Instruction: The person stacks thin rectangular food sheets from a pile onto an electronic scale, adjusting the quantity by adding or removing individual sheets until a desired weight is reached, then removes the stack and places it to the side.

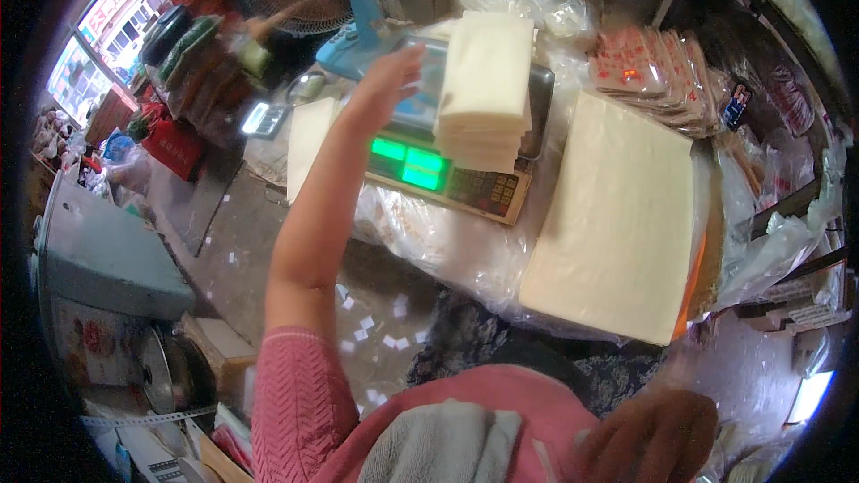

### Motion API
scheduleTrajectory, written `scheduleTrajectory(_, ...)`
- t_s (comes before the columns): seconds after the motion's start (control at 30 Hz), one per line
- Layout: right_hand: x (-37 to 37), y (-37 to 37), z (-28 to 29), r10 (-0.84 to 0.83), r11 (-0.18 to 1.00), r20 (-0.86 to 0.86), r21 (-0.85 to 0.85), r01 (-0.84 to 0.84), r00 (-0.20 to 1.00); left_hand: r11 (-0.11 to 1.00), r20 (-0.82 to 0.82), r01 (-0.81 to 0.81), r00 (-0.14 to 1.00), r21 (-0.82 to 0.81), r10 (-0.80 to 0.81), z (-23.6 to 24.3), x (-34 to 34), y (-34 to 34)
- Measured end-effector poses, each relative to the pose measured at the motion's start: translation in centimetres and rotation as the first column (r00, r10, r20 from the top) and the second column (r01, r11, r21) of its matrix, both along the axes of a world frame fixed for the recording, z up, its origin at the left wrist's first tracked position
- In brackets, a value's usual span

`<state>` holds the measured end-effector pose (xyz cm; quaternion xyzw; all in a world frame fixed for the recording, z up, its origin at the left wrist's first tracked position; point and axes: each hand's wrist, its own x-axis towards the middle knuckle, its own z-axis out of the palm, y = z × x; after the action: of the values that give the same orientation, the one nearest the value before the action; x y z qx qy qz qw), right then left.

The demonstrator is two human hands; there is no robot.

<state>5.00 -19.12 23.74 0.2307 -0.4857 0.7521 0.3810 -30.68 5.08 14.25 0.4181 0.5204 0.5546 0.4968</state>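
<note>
A digital scale (483, 190) with lit green displays stands on the plastic-covered table. On its metal pan rests a tall stack of narrow cream sheets (488, 67), its lower layers jutting out unevenly. My left hand (392, 85) is over the left side of the pan, beside the stack, fingers stretched out and holding nothing. A wide, flat pile of larger cream sheets (613, 224) lies to the right of the scale. Low at the right, close to my body, my right hand (653, 443) is dark and blurred with curled fingers; whatever they hold is hidden.
A blue fan (358, 9) stands behind the scale. More cream sheets (309, 148) lie left of my forearm. Red-printed packets (658, 76) and a phone-like device (737, 105) are at the back right. White paper scraps (362, 331) dot the floor; a grey-blue cabinet (112, 241) is at left.
</note>
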Motion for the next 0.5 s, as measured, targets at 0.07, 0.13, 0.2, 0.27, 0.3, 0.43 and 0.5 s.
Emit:
scheduleTrajectory(0.07,0.1,-0.6,0.1,0.003,1.000,-0.059,-0.021,-0.004,0.998,1.000,0.010,-0.008,1.000,0.009,0.008,0.3,0.3,-0.2)
scheduleTrajectory(0.13,0.8,-0.2,0.2,0.086,0.996,0.035,0.025,-0.087,0.996,1.000,0.018,-0.022,1.000,0.014,0.022,0.2,0.1,-0.3)
scheduleTrajectory(0.2,1.1,-0.4,-0.3,0.160,0.983,-0.008,0.095,-0.159,0.987,1.000,0.053,0.002,0.999,0.002,-0.002,-0.5,-0.3,0.1)
scheduleTrajectory(0.27,1.9,-1.1,-0.6,0.138,0.984,0.014,0.107,-0.139,0.990,1.000,0.070,0.004,0.998,0.008,-0.005,-0.8,-0.3,0.2)
scheduleTrajectory(0.3,2.3,-1.1,-0.9,0.115,0.988,0.030,0.099,-0.118,0.993,1.000,0.087,0.004,0.996,0.004,-0.005,-1.0,-0.2,0.1)
scheduleTrajectory(0.43,5.3,1.3,-3.1,0.179,0.926,0.235,0.289,-0.244,0.955,0.999,0.096,0.048,0.994,-0.009,-0.047,-0.7,1.2,0.2)
scheduleTrajectory(0.5,5.8,2.2,-4.5,0.118,0.931,0.327,0.292,-0.219,0.938,1.000,0.092,0.014,0.996,-0.022,-0.012,-1.3,0.8,-0.6)
